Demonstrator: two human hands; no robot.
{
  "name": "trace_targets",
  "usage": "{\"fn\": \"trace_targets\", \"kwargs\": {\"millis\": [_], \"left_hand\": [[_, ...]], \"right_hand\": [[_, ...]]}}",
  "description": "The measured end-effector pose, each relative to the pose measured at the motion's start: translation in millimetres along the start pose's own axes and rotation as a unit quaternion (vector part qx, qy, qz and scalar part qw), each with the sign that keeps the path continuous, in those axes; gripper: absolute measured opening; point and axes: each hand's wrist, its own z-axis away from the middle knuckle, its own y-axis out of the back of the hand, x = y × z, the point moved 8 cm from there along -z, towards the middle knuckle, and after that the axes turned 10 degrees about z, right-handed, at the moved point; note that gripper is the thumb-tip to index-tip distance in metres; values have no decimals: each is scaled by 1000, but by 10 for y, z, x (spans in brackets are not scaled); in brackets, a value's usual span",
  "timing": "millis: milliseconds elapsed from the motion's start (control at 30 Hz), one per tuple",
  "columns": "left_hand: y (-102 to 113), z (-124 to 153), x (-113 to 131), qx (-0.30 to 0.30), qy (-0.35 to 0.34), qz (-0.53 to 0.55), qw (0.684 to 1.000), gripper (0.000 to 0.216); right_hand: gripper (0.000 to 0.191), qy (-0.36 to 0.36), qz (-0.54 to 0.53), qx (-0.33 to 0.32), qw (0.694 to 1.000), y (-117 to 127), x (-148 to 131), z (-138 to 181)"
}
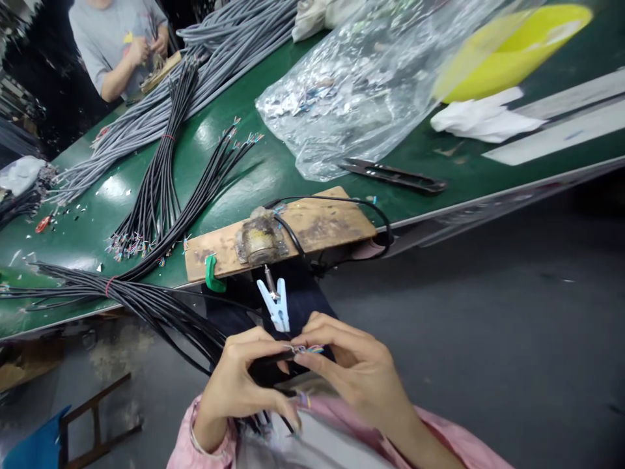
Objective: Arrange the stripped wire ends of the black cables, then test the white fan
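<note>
My left hand [239, 381] is closed around a black cable [273, 357] just below the table edge. My right hand [351, 368] pinches the coloured inner wires [307, 350] that stick out of that cable's stripped end. Both hands are close together over my lap. Just above them hangs a pale blue clothes peg [276, 303] under a wooden board [288, 231] with a metal fixture [261, 241] on it. A tied bundle of black cables [146, 303] runs from the table down toward my left hand.
The green table [254, 169] carries black cable bundles [161, 182], grey cable bundles [146, 111], a clear plastic bag [361, 85], black snips [395, 176], white cloth [481, 120] and a yellow bowl [512, 49]. Another person [120, 42] works at the far left corner. A wooden stool [92, 417] stands lower left.
</note>
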Motion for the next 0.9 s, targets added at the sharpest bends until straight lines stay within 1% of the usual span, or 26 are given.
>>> {"fn": "trace_targets", "kwargs": {"millis": [100, 167, 233, 333, 467, 500, 533, 600, 633, 733, 800, 833, 900], "left_hand": [[7, 20, -5, -30, -15, 55, 998, 84], [-1, 32, -17, -49, -7, 80, 996, 91], [-15, 45, -12, -72, -3, 81, 994, 96], [-21, 67, 19, -102, -12, 61, 993, 99], [3, 74, 58, -95, -25, 36, 995, 88], [4, 70, 70, -85, -26, 29, 996, 82], [7, 63, 81, -69, -25, 21, 997, 72], [17, 44, 91, -20, -11, 4, 1000, 44], [25, 38, 97, 11, -4, -6, 1000, 37], [53, 50, 127, 106, -1, -24, 994, 43], [88, 79, 128, 164, -3, -19, 986, 43], [106, 96, 111, 186, 5, -14, 982, 42], [129, 119, 65, 208, 29, -5, 978, 43]], "right_hand": [[16, -21, -6, 9, 1000, 2, 23, 13], [18, -22, -13, 16, 1000, 0, 20, 17], [18, -6, -25, 26, 999, 1, -6, 18], [15, 24, -45, 28, 998, -14, -51, 23], [11, 38, -69, 7, 997, -54, -68, 27], [11, 42, -71, 0, 997, -66, -74, 26], [12, 46, -73, -10, 996, -81, -85, 23], [15, 50, -65, -25, 996, -110, -103, 16], [15, 45, -54, -24, 997, -115, -105, 10], [11, 24, -16, 9, 1000, -85, -104, -1], [11, 14, -9, 23, 1000, -70, -112, 4], [12, 7, -12, 19, 1000, -76, -113, 9], [13, -12, -22, -3, 1000, -107, -102, 22]]}}
